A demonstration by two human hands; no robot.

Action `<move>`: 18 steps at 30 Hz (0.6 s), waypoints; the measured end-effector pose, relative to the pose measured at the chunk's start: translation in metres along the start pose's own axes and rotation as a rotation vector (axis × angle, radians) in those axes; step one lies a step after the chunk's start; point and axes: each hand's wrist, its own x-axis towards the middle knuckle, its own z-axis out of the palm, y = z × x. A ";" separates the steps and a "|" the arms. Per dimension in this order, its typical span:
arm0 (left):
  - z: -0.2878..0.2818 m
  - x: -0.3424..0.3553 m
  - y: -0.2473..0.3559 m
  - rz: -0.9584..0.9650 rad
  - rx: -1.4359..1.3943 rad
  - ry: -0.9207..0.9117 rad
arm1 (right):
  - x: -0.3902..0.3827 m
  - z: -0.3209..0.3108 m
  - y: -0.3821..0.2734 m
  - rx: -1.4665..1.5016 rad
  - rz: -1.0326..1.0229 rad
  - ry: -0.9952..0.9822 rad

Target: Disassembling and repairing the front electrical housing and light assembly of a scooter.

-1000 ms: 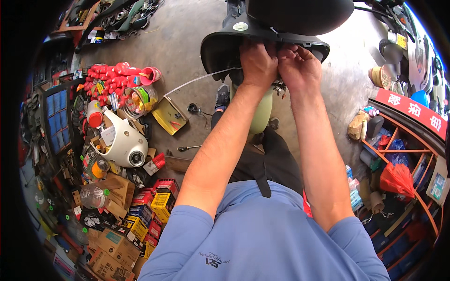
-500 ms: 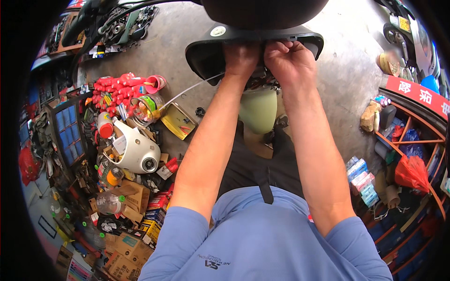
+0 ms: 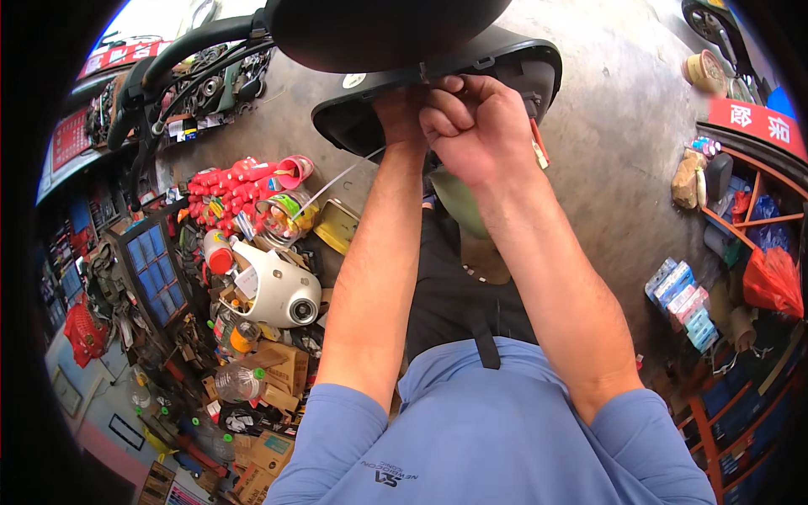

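A black plastic shell, open toward me, sits at the top centre under a large dark rounded part. My left hand reaches inside the shell, its fingers hidden by the rim. Beside it, my right hand is closed, with thumb and fingertips pinched together at the shell's upper edge. What the pinch holds is too small to make out. A thin white strip runs down and left from behind my left wrist. Beneath my hands is a pale green panel. An orange strip-like piece shows beside my right wrist.
A black handlebar with cables extends at upper left. Red bottles, a clear jar, a yellow tray and a white fairing crowd the left floor. Small boxes and a red bag stand right.
My right hand has shifted left, closer to my left hand, and its fingers have curled in more. The view has turned, and the orange piece has come into sight.
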 end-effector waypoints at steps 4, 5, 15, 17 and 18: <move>-0.020 0.010 0.003 -0.249 -0.474 -0.380 | -0.001 0.003 0.011 0.017 -0.010 0.032; -0.024 0.014 0.001 -0.231 -0.429 -0.444 | -0.001 0.004 0.013 0.017 -0.020 0.044; -0.032 -0.007 -0.005 -0.093 -0.194 -0.211 | 0.001 0.000 0.022 0.072 -0.052 0.093; -0.031 -0.010 -0.007 -0.098 -0.182 -0.205 | 0.001 0.000 0.026 0.052 -0.065 0.062; -0.031 -0.010 -0.008 -0.102 -0.183 -0.204 | 0.001 0.000 0.028 0.007 -0.097 0.072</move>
